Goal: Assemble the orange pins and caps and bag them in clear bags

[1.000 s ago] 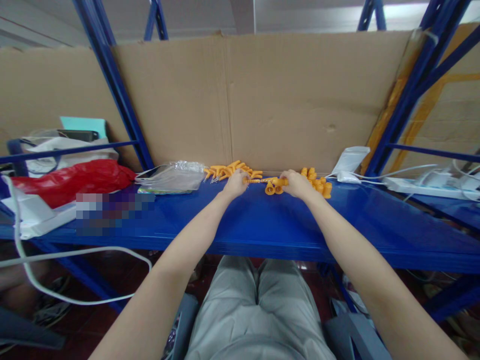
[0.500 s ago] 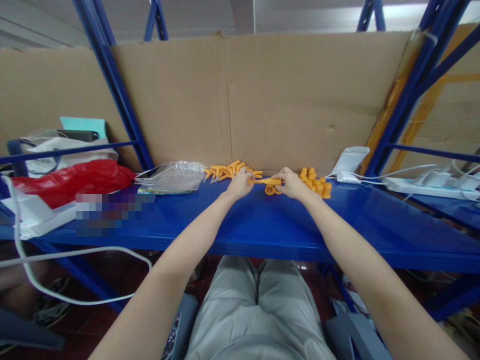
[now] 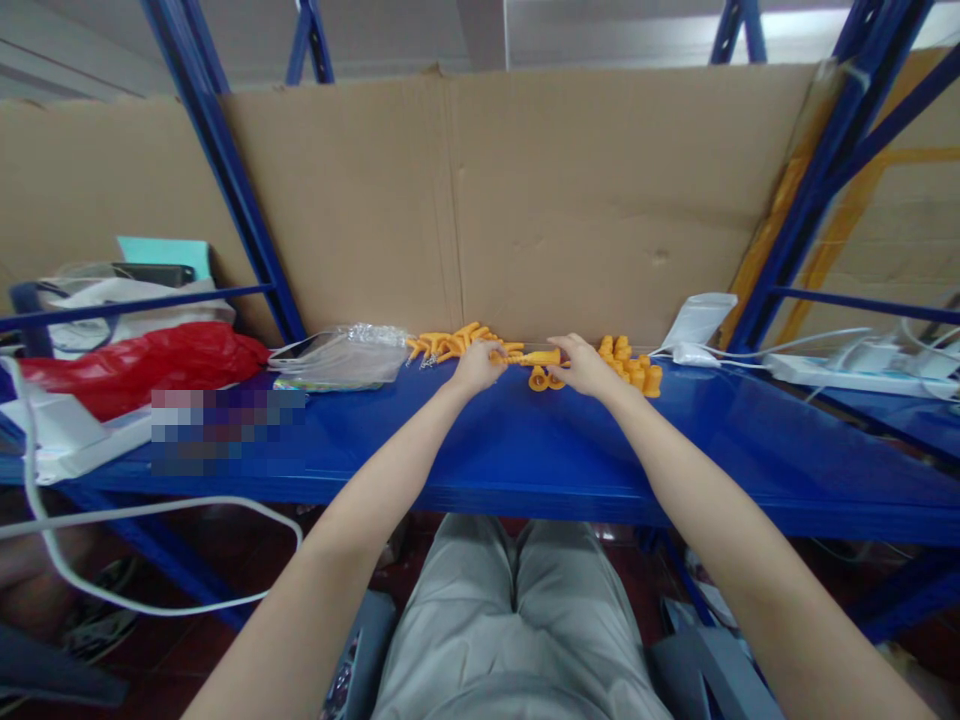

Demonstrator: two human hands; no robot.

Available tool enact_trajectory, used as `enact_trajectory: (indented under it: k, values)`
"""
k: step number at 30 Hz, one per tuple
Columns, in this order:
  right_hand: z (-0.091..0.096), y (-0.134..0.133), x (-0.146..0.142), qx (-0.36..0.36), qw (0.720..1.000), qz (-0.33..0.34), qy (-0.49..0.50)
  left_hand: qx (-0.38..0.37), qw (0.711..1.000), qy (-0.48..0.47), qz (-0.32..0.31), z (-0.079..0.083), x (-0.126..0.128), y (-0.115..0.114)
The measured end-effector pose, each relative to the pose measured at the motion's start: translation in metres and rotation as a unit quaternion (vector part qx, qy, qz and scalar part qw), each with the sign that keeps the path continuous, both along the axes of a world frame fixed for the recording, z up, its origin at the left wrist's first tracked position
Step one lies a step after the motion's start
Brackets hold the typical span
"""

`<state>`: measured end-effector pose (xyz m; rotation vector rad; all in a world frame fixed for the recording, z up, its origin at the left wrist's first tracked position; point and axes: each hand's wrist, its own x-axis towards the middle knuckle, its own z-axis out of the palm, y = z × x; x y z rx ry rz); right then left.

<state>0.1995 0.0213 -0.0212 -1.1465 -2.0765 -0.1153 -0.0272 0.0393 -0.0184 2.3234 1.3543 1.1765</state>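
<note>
My left hand is closed on one end of an orange plastic piece with a twisted shaft and a wider, cup-like end. My right hand is around that wider end, with thumb and forefinger apart. Just below the held piece, two orange flared pieces stand on the blue shelf. Beyond my left hand lies a pile of orange branching pieces with small metal chains. Several orange cup-shaped pieces stand to the right of my right hand.
Clear plastic bags and a red plastic bag are to the left. A white power strip with cables lies at the right, near a white packet. Cardboard and blue posts bound the back.
My right hand's fingers have parted from the wider end of the orange piece, showing more of it. My left hand still holds the twisted end.
</note>
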Motion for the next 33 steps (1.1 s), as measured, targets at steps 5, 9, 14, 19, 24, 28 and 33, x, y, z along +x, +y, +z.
enact_trajectory:
  k: [5, 9, 14, 19, 24, 28, 33]
  values:
    - [0.002, 0.000, 0.002, 0.008, 0.998, -0.002, 0.059, -0.152, 0.986, -0.060, 0.012, 0.011, 0.008, -0.003]
    - [0.002, -0.001, 0.004, -0.040, 0.994, -0.017, 0.099, -0.111, 0.992, -0.055, 0.027, 0.013, 0.009, -0.004]
    - [0.001, -0.004, 0.001, -0.111, 0.982, -0.038, 0.149, -0.032, 0.999, -0.026, 0.013, -0.001, 0.006, -0.003]
    - [0.000, -0.005, 0.003, -0.180, 0.967, 0.003, 0.182, 0.018, 1.000, -0.003, 0.023, -0.014, 0.001, 0.003]
    - [0.002, -0.006, 0.005, -0.243, 0.937, 0.069, 0.242, 0.063, 0.997, -0.003, 0.041, -0.015, -0.003, 0.005]
    - [0.009, -0.017, 0.003, -0.275, 0.919, 0.069, 0.274, 0.067, 0.997, -0.005, 0.043, -0.011, -0.002, -0.001]
    - [0.012, -0.022, -0.002, -0.304, 0.907, 0.047, 0.288, 0.075, 0.996, -0.005, 0.044, -0.006, -0.001, -0.007]
